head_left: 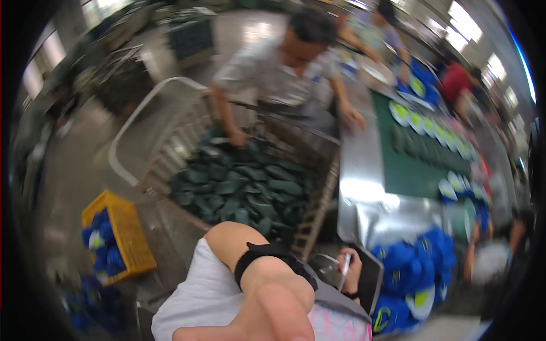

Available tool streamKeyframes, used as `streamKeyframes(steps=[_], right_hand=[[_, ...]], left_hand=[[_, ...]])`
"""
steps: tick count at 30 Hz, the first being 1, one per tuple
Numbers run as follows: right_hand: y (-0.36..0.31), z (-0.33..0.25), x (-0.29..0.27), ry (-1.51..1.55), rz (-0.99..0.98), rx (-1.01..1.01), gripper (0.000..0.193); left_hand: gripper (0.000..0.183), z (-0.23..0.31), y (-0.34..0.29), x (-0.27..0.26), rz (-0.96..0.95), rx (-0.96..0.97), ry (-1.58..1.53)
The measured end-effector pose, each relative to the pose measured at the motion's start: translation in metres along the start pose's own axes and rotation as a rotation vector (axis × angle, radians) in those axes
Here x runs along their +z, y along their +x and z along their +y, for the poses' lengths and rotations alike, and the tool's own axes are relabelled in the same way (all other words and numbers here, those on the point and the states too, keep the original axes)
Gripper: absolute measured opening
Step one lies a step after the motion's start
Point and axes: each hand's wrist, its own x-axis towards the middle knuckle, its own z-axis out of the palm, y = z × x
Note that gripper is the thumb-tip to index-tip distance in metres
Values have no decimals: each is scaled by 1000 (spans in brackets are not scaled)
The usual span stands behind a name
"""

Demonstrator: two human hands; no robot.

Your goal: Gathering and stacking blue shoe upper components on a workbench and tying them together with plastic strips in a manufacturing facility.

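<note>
My left arm, in a white sleeve with a black wrist strap [272,260], is bent up toward the camera. My left hand [267,321] is very close to the lens and blurred, so I cannot make out its fingers or whether it holds anything. My right hand [351,271] is lower right of it, closed around a thin white pen [344,265]. It rests by a black board [372,278]. A pile of blue pieces with yellow-green marks [412,273] lies just right of that hand.
A wire cart [318,204] full of dark green pieces stands ahead; a person in a grey shirt [284,74] reaches into it. A yellow crate [133,236] of blue pieces sits on the floor at left. A metal table with a green belt [406,170] runs along the right, with other people beside it.
</note>
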Motion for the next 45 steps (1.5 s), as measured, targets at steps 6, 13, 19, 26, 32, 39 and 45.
streamKeyframes(steps=[6, 13, 19, 26, 32, 39, 45], right_hand=[[42, 12, 25, 136, -204, -22, 13], [53, -16, 111, 40, -518, -76, 9], [42, -29, 140, 10, -613, -61, 13], [49, -17, 124, -29, -541, -36, 12], [46, -12, 102, -53, -410, -73, 10], [37, -17, 96, -197, -321, -163, 20], [25, -22, 73, -222, -133, -280, 13]], left_hand=[[23, -15, 52, 24, -120, 496, 325], [24, 26, 74, 18, -431, 341, 643], [26, 46, 105, 4, -653, 21, 621], [29, 3, 95, 12, -227, 186, 566], [33, -4, 98, 12, -200, 135, 696], [48, -13, 115, -44, -681, -551, 239], [48, -77, 31, 20, -156, -1131, -169]])
